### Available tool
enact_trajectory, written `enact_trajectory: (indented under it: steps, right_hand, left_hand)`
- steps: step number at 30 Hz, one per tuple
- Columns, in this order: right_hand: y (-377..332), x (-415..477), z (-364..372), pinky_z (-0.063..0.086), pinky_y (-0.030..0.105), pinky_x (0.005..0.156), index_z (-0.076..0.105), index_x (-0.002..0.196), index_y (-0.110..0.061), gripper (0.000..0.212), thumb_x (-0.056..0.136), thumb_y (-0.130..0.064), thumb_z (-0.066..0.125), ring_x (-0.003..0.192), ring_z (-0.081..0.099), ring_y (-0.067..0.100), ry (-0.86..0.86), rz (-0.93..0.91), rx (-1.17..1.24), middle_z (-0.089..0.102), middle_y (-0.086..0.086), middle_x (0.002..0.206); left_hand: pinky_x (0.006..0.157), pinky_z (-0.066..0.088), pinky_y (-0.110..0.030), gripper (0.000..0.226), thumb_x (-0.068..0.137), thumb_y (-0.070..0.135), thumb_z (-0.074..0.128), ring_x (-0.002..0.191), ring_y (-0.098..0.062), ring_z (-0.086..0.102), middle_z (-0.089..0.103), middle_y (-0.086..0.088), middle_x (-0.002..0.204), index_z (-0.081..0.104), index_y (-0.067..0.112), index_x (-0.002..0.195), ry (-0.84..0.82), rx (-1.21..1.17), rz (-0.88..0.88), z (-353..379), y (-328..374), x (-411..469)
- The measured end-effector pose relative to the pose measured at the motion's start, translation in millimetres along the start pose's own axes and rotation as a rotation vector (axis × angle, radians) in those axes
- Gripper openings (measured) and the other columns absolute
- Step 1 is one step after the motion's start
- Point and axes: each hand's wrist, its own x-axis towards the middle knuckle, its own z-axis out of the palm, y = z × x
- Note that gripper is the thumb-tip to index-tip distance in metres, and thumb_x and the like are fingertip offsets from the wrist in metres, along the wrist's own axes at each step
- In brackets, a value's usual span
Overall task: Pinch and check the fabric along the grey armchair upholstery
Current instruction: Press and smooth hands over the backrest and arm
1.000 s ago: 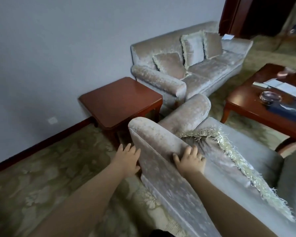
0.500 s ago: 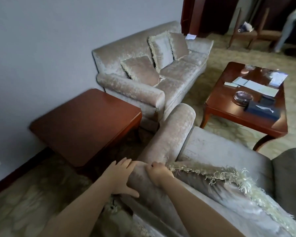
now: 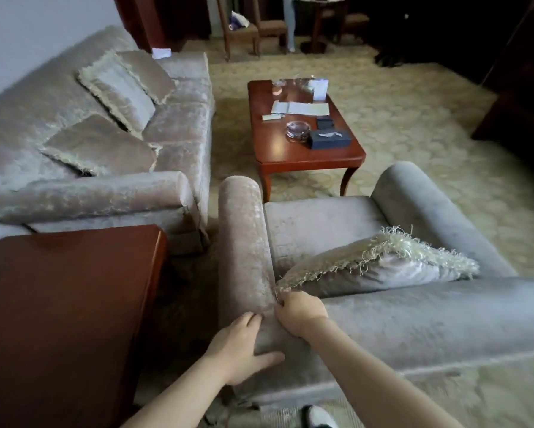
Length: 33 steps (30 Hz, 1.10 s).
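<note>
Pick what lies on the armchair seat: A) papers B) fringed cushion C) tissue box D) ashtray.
B: a fringed cushion lies on the armchair seat, by its backrest.

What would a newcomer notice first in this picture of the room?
Two bare hands are at the near back corner of the grey velvet armchair: the right hand pinches its fabric beside the armrest, the left hand rests against the corner. On the seat leans a grey cushion with a pale fringe, and beyond stands a red-brown wooden coffee table with papers.
</note>
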Motion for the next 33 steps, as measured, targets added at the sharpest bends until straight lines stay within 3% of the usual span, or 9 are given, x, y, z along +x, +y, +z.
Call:
enact_trajectory:
  steps: [5,11,15,20,23,26,28,31,33]
  right_hand:
    - [-8.4,-28.0,19.6,0.035,0.037,0.093,0.061,0.104,-0.013,0.039,0.09,-0.038,0.033,0.105,0.056,0.029,0.176,-0.044,-0.07,0.064,0.01,0.111]
    - [-2.1,-52.0,32.1,0.034,0.033,0.094,0.062,0.099,-0.016,0.042,0.092,-0.04,0.028,0.105,0.055,0.023,0.346,-0.201,-0.129,0.065,0.002,0.107]
    - [3.4,-58.5,29.6,0.034,0.038,0.097,0.057,0.113,-0.013,0.058,0.086,-0.052,0.024,0.111,0.051,0.026,0.303,-0.381,-0.179,0.06,0.006,0.118]
    - [32.6,-69.0,25.5,0.027,0.048,0.105,0.031,0.14,-0.005,0.095,0.072,-0.073,0.032,0.128,0.035,0.036,0.196,-0.689,-0.44,0.038,0.018,0.142]
    - [44.6,-70.3,21.3,0.022,0.052,0.106,0.012,0.146,-0.008,0.112,0.063,-0.077,0.044,0.134,0.022,0.038,0.146,-0.718,-0.555,0.023,0.018,0.149]
    - [44.0,-71.0,21.8,0.017,0.055,0.107,0.003,0.146,-0.011,0.112,0.066,-0.076,0.047,0.136,0.015,0.041,0.113,-0.694,-0.551,0.015,0.018,0.152]
    - [42.6,-69.6,22.7,0.018,0.057,0.106,0.007,0.146,-0.012,0.109,0.067,-0.076,0.046,0.136,0.019,0.043,0.117,-0.692,-0.522,0.019,0.02,0.151]
    - [44.5,-60.1,25.4,0.038,0.056,0.096,0.034,0.139,-0.008,0.106,0.06,-0.077,0.048,0.122,0.044,0.043,0.204,-0.765,-0.479,0.044,0.019,0.138]
    - [43.1,-50.3,26.1,0.044,0.053,0.088,0.043,0.132,-0.007,0.103,0.056,-0.076,0.047,0.114,0.051,0.04,0.249,-0.817,-0.43,0.052,0.017,0.13]
  left_hand:
    - [0.102,0.036,-0.03,0.074,0.085,0.066,0.034,0.13,-0.014,0.037,0.032,0.006,0.146,0.03,0.021,0.143,0.099,-0.176,-0.006,12.6,-5.8,0.3]
    - [0.104,0.028,-0.024,0.057,0.095,0.051,0.034,0.132,-0.011,0.034,0.032,0.007,0.148,0.035,0.02,0.142,0.177,-0.367,-0.127,17.4,0.4,-5.5]
    - [0.096,0.034,-0.027,0.049,0.097,0.042,0.036,0.125,-0.02,0.044,0.043,-0.003,0.14,0.045,0.015,0.136,0.376,-0.452,-0.4,24.2,21.7,-14.6]
    - [0.09,0.039,-0.031,0.042,0.096,0.034,0.039,0.116,-0.027,0.051,0.055,-0.01,0.13,0.053,0.012,0.128,0.714,-0.593,-0.785,39.1,63.5,-28.4]
    - [0.092,0.038,-0.032,0.041,0.096,0.034,0.041,0.117,-0.026,0.05,0.054,-0.009,0.13,0.054,0.011,0.128,0.925,-0.695,-0.867,52.5,82.5,-32.2]
    - [0.093,0.038,-0.034,0.04,0.096,0.03,0.043,0.117,-0.028,0.049,0.054,-0.011,0.13,0.054,0.008,0.127,1.048,-0.718,-0.897,64.7,90.7,-31.9]
    - [0.091,0.04,-0.036,0.037,0.095,0.028,0.045,0.114,-0.03,0.051,0.056,-0.012,0.126,0.057,0.006,0.123,1.133,-0.73,-0.907,67.7,92.1,-27.7]
    - [0.082,0.04,-0.033,0.041,0.085,0.029,0.044,0.103,-0.034,0.057,0.063,-0.014,0.114,0.064,0.004,0.111,1.273,-0.724,-0.899,69.0,90.1,-19.2]
    - [0.078,0.038,-0.031,0.046,0.08,0.034,0.041,0.098,-0.035,0.059,0.064,-0.014,0.11,0.066,0.005,0.107,1.304,-0.682,-0.894,67.9,84.1,-12.8]
